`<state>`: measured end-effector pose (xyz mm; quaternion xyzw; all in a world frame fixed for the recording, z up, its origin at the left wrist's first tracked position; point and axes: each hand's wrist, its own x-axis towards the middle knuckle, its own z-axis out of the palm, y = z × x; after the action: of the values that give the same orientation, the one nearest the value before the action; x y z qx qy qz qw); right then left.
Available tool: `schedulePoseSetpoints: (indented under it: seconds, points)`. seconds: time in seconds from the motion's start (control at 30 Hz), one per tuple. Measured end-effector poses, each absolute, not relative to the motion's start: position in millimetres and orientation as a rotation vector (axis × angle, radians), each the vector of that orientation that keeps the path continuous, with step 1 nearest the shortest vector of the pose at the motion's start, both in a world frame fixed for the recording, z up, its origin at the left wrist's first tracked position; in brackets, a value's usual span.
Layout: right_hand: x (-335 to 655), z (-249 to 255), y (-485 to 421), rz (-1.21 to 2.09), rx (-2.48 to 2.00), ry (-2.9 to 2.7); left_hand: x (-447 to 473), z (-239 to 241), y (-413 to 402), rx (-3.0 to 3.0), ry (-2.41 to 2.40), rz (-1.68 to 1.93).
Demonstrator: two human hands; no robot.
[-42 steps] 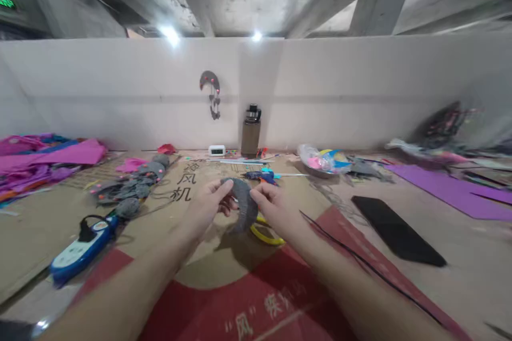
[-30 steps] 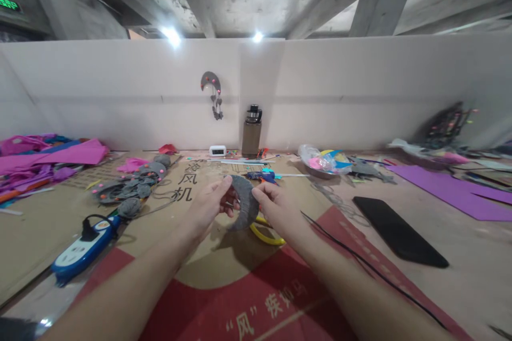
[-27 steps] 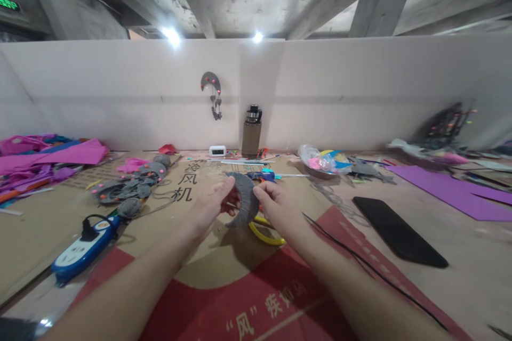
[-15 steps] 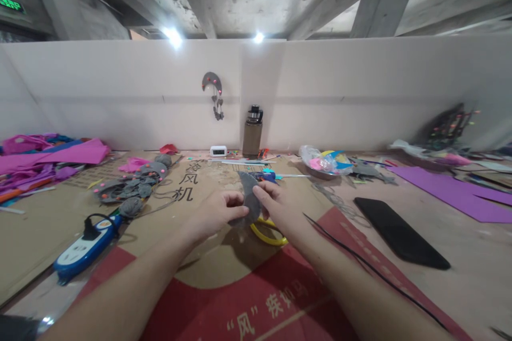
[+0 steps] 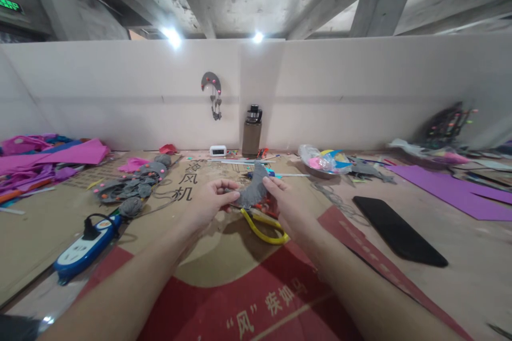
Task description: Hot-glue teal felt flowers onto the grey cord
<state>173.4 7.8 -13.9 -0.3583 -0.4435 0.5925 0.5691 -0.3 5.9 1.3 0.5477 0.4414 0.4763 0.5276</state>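
Note:
Between my two hands is a grey crescent-shaped felt piece [image 5: 254,187], held above the cardboard [image 5: 212,261]. My left hand [image 5: 216,200] pinches its lower left tip. On the other side, my right hand [image 5: 282,197] grips its right edge between thumb and fingers. Just below the felt lie scissors with yellow handles [image 5: 266,232], their blades partly hidden. A red object by my right fingers is mostly covered, and I cannot make out its kind. Behind the felt, a blue tool [image 5: 270,172] is partly hidden.
A blue and white power strip [image 5: 86,245] and grey felt pieces with a yarn ball [image 5: 131,206] lie left. To the right are a black phone [image 5: 398,229], purple sheets [image 5: 452,192] and a bowl of wrapped bits [image 5: 326,170]. A bottle [image 5: 252,136] stands against the wall.
The felt piece has turned and risen slightly, its curve now facing differently. Both hands have shifted a little away from me and apart, uncovering more of the yellow scissor handles.

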Motion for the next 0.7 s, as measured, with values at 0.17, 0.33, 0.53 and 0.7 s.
schedulePoseSetpoints:
  seconds: [0.17,0.33,0.53,0.7]
  points:
    - [167.3,-20.4,8.3,1.453,-0.846,-1.221,-3.1,3.2,7.8,1.268,1.042,1.249]
    - [166.6,-24.4,11.5,1.364,-0.894,-1.257,-3.1,1.3,8.1,1.242,1.02,1.178]
    - [171.1,-22.3,11.7,1.338,-0.897,-1.241,-4.2,3.5,8.2,1.165,0.956,1.098]
    - [172.0,-25.2,15.1,1.35,-0.871,-1.161,-4.0,7.8,5.2,1.404,0.998,1.19]
